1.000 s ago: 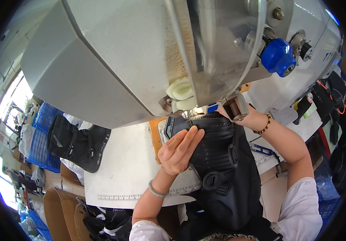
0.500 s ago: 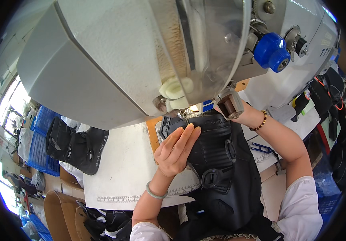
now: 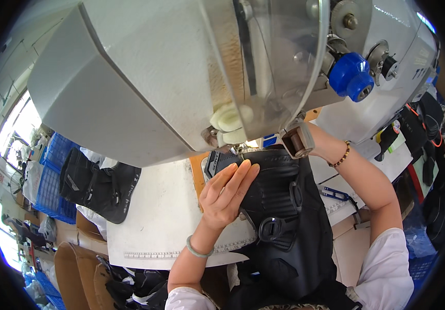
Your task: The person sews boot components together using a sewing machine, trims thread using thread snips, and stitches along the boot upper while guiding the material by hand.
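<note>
A black padded fabric piece with plastic buckles (image 3: 284, 217) lies on the white table and runs under the head of a big white sewing machine (image 3: 191, 77). My left hand (image 3: 227, 194) rests flat on its left edge, fingers pointing up toward the needle area. My right forearm, with a bead bracelet (image 3: 340, 156), reaches up behind the machine's presser part (image 3: 297, 139); the right hand itself is hidden behind the machine.
A white table (image 3: 155, 217) with a ruler strip along its front edge. Black finished pieces (image 3: 96, 186) lie at the left beside blue crates (image 3: 49, 181). Blue-handled snips (image 3: 333, 194) lie right of the fabric. More black goods hang at the far right.
The view has shifted slightly, with the machine head appearing larger and lower. My left hand stays flat on the fabric; the right arm stays reaching behind the machine.
</note>
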Available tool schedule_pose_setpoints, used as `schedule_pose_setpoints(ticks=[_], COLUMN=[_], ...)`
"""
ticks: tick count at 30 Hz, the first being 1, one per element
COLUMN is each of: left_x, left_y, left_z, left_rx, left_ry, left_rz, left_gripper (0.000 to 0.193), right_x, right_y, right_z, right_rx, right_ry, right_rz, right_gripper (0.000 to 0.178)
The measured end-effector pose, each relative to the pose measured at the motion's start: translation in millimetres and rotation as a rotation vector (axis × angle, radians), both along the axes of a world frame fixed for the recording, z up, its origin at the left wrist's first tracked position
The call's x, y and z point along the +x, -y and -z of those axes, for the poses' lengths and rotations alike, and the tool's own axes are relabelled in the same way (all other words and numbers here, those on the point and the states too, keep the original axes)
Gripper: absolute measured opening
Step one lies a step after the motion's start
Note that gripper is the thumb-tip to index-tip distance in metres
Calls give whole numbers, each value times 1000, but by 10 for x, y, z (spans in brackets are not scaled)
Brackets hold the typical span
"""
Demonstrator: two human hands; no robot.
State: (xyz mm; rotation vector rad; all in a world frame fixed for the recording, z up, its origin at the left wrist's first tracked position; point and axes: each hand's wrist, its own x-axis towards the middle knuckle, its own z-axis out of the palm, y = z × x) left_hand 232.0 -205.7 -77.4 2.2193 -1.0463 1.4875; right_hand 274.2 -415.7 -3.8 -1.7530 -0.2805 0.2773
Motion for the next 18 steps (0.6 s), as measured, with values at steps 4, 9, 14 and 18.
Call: schedule_pose_setpoints(ticks=[4,9,14,18], left_x=[-97,-152,-114,-103], left_y=[-9,8,16,39], left_z=[-97,-199,-174,-102], left_rx=[82,184,186,117], left_ry=[-118,-181,-107,-112], left_rz=[-29,-98,-59,-74], left_gripper=[35,38,40,38], right_x=[12,-21,-13,115], right_y=[6,-82,-20,-6], right_z=[-84,-100,-69,-3], right_rx=[-5,32,-143,-230], right_ry=[-76,-94,41,327], right_rz=[-80,1,-47,18], right_gripper=[45,47,39,32])
